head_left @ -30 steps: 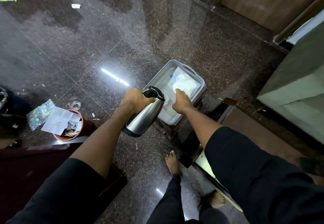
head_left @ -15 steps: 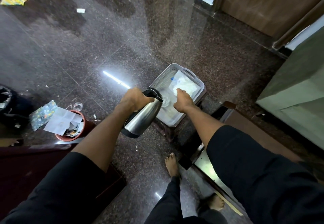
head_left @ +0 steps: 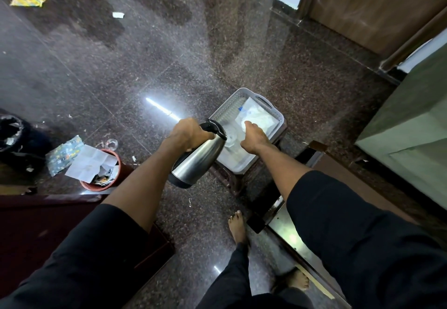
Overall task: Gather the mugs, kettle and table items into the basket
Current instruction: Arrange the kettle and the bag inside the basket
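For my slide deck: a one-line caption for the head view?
Left hand holds steel kettle beside grey basket while right hand reaches inside.

We count 1 steel kettle (head_left: 197,161), 1 pale plastic basket (head_left: 278,115), 1 white packet (head_left: 257,118) inside it, 1 red bin (head_left: 116,158) stuffed with papers, 1 dark stool (head_left: 232,180) under the basket, 2 bare feet, and our 2 hands: left (head_left: 187,134), right (head_left: 254,137).
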A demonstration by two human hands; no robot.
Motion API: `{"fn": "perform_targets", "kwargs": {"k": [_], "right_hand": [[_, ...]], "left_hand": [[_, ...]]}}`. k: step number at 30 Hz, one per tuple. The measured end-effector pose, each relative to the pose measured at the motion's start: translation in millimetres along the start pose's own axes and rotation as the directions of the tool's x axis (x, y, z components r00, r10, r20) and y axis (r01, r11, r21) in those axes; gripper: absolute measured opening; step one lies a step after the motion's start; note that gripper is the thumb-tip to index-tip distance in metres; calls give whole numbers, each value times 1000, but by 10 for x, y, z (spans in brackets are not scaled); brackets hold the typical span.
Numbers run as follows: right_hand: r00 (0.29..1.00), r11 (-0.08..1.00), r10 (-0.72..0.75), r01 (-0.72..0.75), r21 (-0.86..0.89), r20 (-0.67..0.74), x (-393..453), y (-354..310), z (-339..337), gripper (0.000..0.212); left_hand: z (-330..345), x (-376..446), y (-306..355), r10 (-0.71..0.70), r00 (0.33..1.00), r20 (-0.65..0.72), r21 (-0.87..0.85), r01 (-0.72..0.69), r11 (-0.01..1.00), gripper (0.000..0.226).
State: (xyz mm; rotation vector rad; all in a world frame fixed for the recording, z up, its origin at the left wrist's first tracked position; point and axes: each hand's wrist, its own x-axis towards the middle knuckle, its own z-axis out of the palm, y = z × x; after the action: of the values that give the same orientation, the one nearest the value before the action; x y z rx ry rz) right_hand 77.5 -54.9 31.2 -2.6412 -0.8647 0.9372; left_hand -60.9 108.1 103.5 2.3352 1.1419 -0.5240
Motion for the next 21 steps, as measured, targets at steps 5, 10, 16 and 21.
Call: {"fn": "perform_targets", "kwargs": {"k": [5,10,16,21], "right_hand": [[1000,1000,-2,2,-4,2,-6,21,-13,55],[1000,1000,-1,1,-3,10,-17,24,-13,55],[1000,1000,-4,4,-6,8,-25,9,-24,56],[1000,1000,-1,1,-4,10,-17,1,-36,57]], "left_hand": [[18,-12,2,-1,1000,2,2,1,1000,57],[26,-18,4,-18,1000,2,1,18,1000,64],[3,-28,26,-28,1000,6,-1,28,1000,68],[-19,-38,33,-35,999,2,-11,35,999,65]]}}
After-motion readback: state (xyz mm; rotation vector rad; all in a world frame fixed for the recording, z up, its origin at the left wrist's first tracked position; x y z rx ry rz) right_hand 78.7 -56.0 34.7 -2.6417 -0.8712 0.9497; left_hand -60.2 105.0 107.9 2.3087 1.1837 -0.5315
